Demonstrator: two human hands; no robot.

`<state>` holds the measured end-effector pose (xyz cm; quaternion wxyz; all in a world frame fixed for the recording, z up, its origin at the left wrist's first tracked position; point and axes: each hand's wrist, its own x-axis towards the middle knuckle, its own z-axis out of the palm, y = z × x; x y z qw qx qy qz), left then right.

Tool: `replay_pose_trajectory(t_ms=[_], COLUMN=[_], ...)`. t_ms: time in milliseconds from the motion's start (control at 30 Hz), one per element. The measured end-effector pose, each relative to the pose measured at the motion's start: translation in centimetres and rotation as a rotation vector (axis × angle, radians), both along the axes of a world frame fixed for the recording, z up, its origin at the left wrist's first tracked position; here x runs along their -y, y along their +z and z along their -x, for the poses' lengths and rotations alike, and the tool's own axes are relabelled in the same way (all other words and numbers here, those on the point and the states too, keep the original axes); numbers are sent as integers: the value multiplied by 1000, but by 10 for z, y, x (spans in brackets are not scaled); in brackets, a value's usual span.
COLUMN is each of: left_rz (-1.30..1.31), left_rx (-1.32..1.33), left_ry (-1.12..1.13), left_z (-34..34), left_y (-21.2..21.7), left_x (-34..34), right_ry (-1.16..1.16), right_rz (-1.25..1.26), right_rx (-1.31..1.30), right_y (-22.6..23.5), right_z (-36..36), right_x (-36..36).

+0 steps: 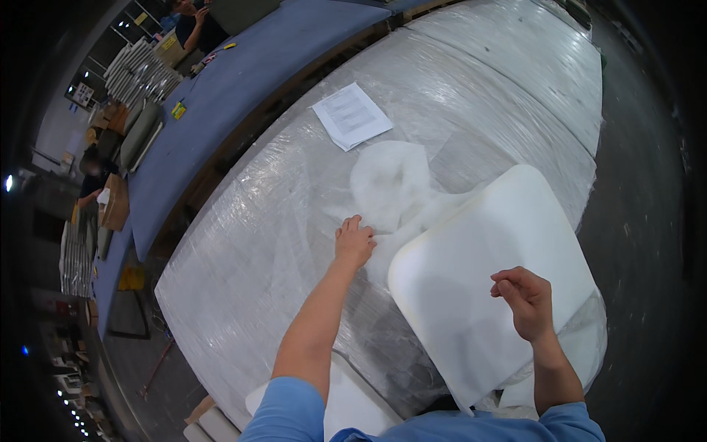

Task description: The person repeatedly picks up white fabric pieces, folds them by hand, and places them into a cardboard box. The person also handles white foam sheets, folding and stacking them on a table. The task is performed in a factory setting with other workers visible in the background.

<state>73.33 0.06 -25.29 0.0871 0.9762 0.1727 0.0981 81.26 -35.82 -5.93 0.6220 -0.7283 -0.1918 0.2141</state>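
Note:
A white foam cushion pad (486,243) with rounded corners lies at an angle in front of me, on a large plastic-wrapped stack (258,214). Thin white fibre wadding (390,173) spreads out beyond its left edge. My left hand (355,241) reaches to the near left border of the wadding, with its fingers bent and a little apart. Above the right part of the pad is my right hand (524,298), thumb and fingers drawn together. Whatever may be between those fingertips is too small to make out.
Printed paper sheets (353,116) lie on the wrap beyond the wadding. A long blue-topped table (221,88) runs along the left, with a cardboard box (114,202) and stacked cushions (141,136) by it. Two other people are on its far side. Grey floor (633,243) borders the right.

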Motion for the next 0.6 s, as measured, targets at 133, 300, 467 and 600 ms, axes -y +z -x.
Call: replay_pose_trajectory(t_ms=[133,300,467,600], left_rz=[503,686,667,599], left_rx=[-304,-176,-153,-237], left_ry=[25,-7,-42,16], left_z=[-15,-7,-12,0], left_y=[47,101,108,105], left_x=[-21,-17,-1,-6], right_ry=[136,471,987,1239], right_rz=[63,148,733,993], right_rx=[165,322,562,470], right_y=[9,-14,-98,-109], right_z=[-31,-77,-105,-98], right_x=[-27,-148,-227,-257])
